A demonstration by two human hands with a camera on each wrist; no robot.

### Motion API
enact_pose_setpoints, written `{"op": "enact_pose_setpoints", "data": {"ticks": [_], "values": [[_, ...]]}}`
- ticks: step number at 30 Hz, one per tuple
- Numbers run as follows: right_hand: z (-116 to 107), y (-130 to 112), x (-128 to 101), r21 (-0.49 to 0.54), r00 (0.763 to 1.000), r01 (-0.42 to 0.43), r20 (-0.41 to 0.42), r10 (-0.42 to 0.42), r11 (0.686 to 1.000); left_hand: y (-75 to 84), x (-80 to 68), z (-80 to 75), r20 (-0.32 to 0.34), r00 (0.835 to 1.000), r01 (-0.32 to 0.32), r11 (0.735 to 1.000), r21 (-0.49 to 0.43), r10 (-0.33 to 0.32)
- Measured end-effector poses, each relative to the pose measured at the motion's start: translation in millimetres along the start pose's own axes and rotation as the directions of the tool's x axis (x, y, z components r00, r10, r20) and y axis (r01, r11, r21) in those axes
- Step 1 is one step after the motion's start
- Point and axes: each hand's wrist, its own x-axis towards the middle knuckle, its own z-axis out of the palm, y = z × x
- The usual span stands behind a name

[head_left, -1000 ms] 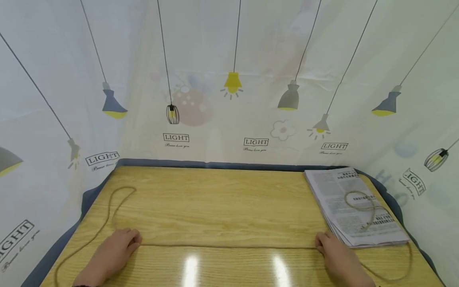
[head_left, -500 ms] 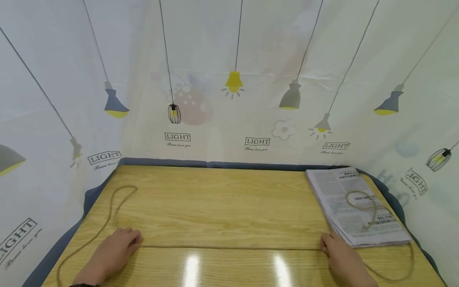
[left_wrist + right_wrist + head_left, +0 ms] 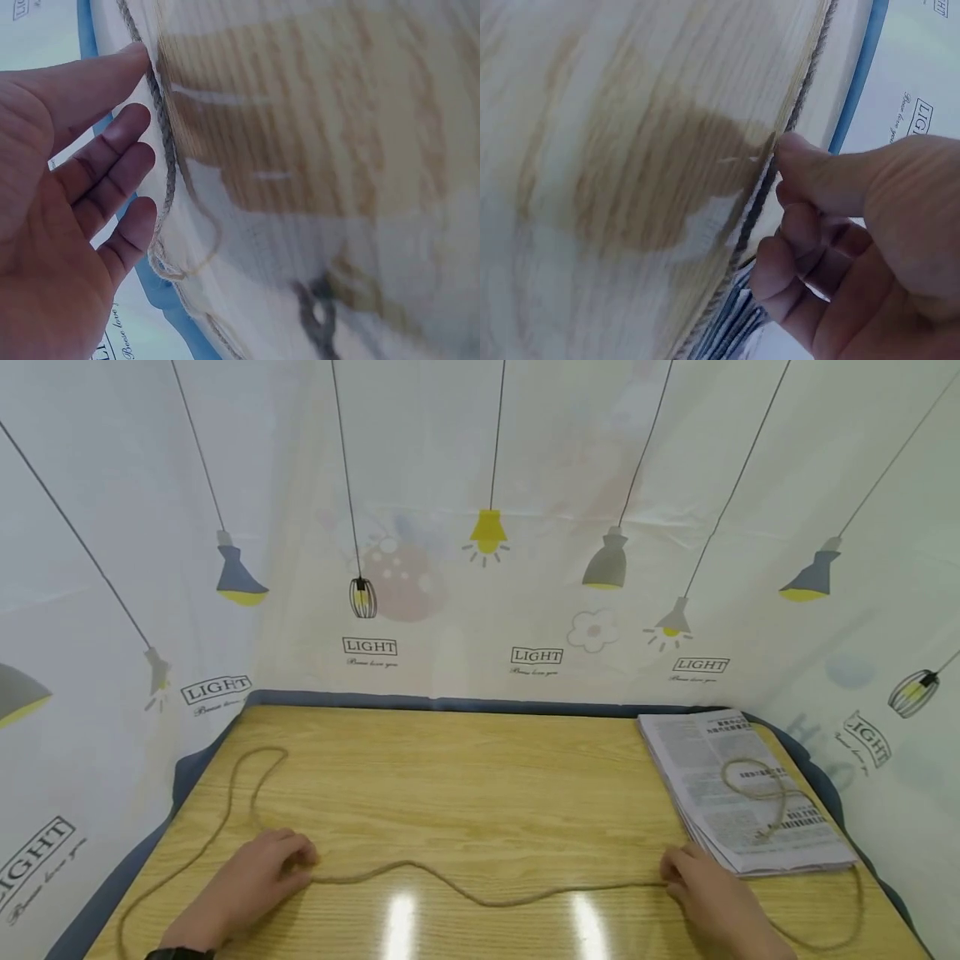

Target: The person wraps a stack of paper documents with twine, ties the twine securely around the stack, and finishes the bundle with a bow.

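A wooden worktop [image 3: 480,777] carries a thin, brownish twine [image 3: 480,893] that sags in a loose wave between the two hands, its long axis running left to right. Beyond each hand it trails off in loops, one over the newspaper stack [image 3: 738,802] just past the right hand [image 3: 701,893]. That hand pinches the twine with curled fingers. The left hand [image 3: 255,881] rests palm down, fingers nearly straight, touching the twine.

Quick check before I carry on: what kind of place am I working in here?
Probably a small makeshift work booth, not a lived-in room: a wooden table closed in on three sides by a printed curtain with lamp drawings, with only a jute rope and a stack of newspapers laid out.
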Motion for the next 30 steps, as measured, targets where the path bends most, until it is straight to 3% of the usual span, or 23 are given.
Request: {"op": "enact_pose_setpoints", "data": {"ticks": [7,13,22,30], "values": [[1.4,3.0,-1.0,-0.008,0.999,-0.024,0.039,0.025,1.0,-3.1,-1.6,0.7,0.041,0.999,-0.003,1.0,-0.019,0.004],[0.1,7.3,-4.5,-0.003,0.992,-0.091,0.089,0.091,0.996,-5.0,-4.3,2.4,0.006,0.998,-0.055,0.998,0.001,0.055],[0.3,8.7,-2.8,0.005,0.989,-0.109,0.098,0.108,0.994,-5.5,-5.3,5.6,0.0,0.999,-0.038,0.999,0.012,0.038],[-0.2,7.6,-1.6,0.005,0.994,-0.088,0.071,0.087,0.996,-1.2,-5.4,6.3,-0.064,0.998,-0.025,0.999,0.03,0.027]]}}
